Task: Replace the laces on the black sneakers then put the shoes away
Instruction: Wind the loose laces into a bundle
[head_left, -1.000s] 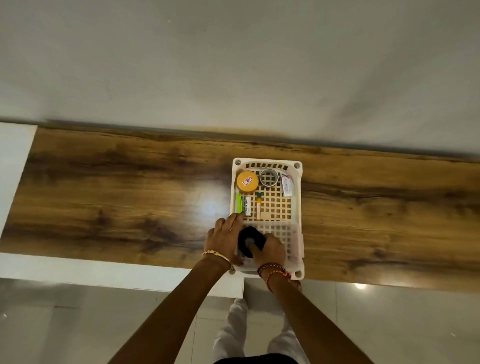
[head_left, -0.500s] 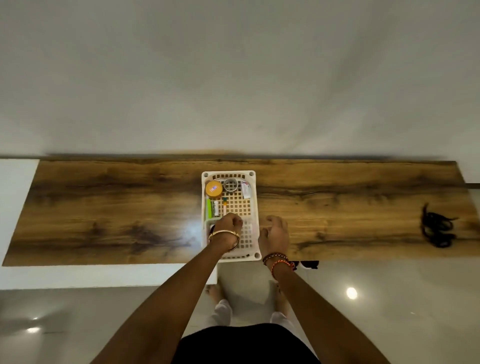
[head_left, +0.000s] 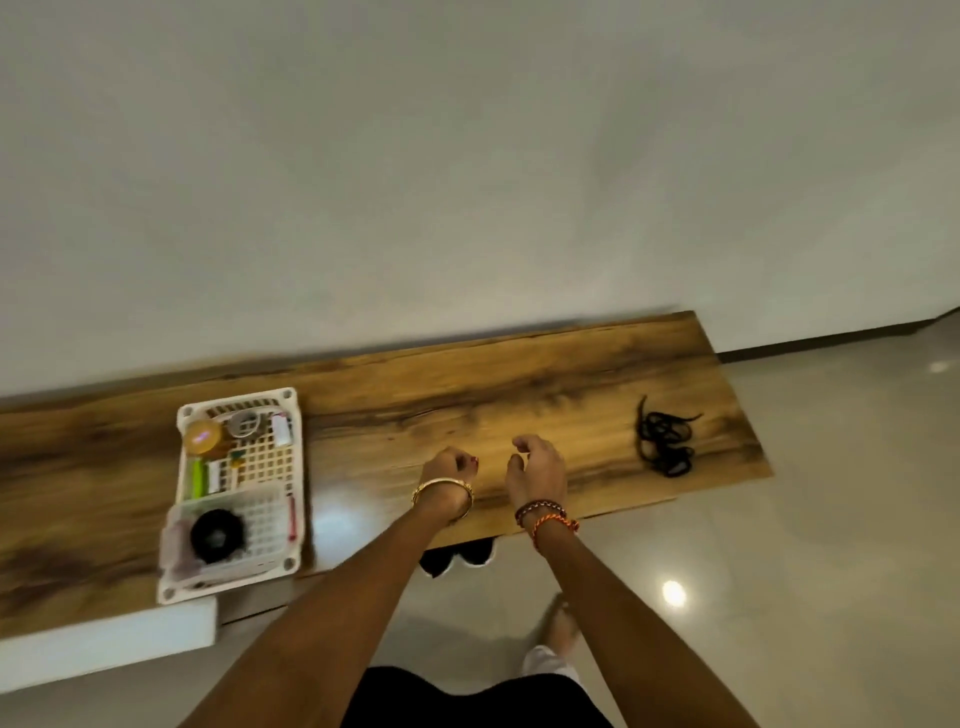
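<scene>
Listing from the head view, the only one supplied: left hand (head_left: 451, 467) and right hand (head_left: 537, 464) are held side by side above the wooden bench top (head_left: 467, 410), fingers loosely curled, nothing gripped in either. A tangle of black laces (head_left: 665, 440) lies near the right end of the top, apart from both hands. Black sneakers (head_left: 457, 555) are partly seen on the floor under the front edge, just below the wrists. The step in hand is judged to be a passage between items; next, a reach rightward for the laces or downward for the shoes is called for. Also noted: white basket (head_left: 293, 519) at left, holding a black roll (head_left: 217, 535), an orange tin (head_left: 203, 436) and small blurred oddments. Nothing is seen lying between hands and laces.
</scene>
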